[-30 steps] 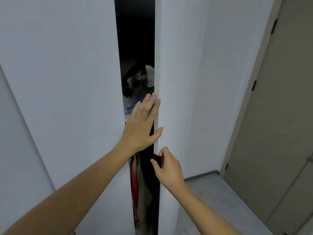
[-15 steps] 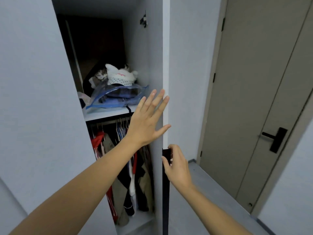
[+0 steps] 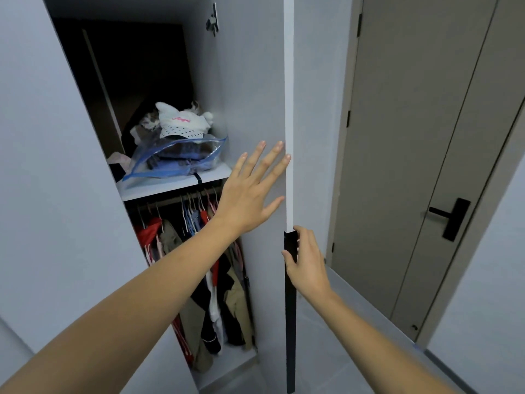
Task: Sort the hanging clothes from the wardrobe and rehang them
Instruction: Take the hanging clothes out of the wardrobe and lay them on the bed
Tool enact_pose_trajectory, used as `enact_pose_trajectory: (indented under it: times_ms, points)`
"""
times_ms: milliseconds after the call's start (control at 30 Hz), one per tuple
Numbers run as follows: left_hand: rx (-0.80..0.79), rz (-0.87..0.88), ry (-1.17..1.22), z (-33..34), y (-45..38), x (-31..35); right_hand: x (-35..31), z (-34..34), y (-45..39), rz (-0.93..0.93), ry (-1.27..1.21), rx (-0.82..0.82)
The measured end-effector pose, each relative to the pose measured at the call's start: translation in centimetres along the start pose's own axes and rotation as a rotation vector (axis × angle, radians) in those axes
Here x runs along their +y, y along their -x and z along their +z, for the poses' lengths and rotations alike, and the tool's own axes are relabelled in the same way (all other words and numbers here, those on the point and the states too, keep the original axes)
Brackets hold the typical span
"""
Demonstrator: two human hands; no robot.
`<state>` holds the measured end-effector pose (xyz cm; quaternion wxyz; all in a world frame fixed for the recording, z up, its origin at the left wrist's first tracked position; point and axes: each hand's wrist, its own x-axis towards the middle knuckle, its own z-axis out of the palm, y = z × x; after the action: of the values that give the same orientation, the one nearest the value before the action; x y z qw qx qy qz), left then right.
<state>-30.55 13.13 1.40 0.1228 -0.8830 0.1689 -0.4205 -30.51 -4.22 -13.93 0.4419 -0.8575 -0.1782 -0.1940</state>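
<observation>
Two wardrobe doors stand open; the right-hand door (image 3: 255, 95) is swung out edge-on to the camera, the left door (image 3: 42, 166) fills the left of the view. Room door (image 3: 426, 137) with black lever handle (image 3: 450, 218) is behind, shut.

Hanging clothes (image 3: 216, 282) sit inside on the rail (image 3: 181, 198) under the shelf (image 3: 170, 186): red, khaki, black and white garments packed close. Zip bag of folded items (image 3: 179, 160) and a white cap (image 3: 181, 123) lie on the shelf.

Left hand (image 3: 250, 194): fingers straight and spread, flat against the door's inner face near its edge. Right hand (image 3: 308, 263): fingers curled round the black handle strip (image 3: 290, 308) on the door edge.

Judgement: step in hand is opening the door fully. Push with the flat palm, guide with the handle grip, and stop short of the room door. Then free both hands and take the garments by their hanger hooks, not the fabric, since they are crowded.
</observation>
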Motion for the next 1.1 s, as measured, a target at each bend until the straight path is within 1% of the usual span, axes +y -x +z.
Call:
enact_pose_trajectory:
  times_ms: [200,267,400,467,567,733,1000,1100]
  points:
    - [-0.051,-0.047,0.047,1.3,3.0,-1.0,0.3,0.2,1.3,0.014,-0.015,-0.016]
    - [-0.066,-0.072,0.055,1.8,4.4,-1.7,0.2,0.4,2.1,0.0,-0.02,0.006]
    - [-0.101,-0.127,0.059,2.9,7.3,-3.5,-0.7,0.8,3.3,-0.114,0.053,0.106]
    - [-0.12,-0.167,0.069,3.5,8.7,-4.6,-1.5,1.5,3.7,-0.171,0.059,0.098]
    - [-0.167,-0.217,0.059,4.4,11.0,-6.5,-2.9,3.4,3.7,-0.226,0.04,0.007]
    - [-0.203,-0.27,0.044,5.4,14.7,-11.2,-5.6,8.3,1.7,-0.24,-0.041,-0.151]
    - [-0.198,-0.303,-0.033,6.9,19.0,-23.5,-10.4,21.0,-3.8,-0.25,-0.082,-0.311]
    - [-0.222,-0.259,-0.113,7.0,20.0,-28.5,-13.2,25.8,-5.6,-0.259,-0.089,-0.358]
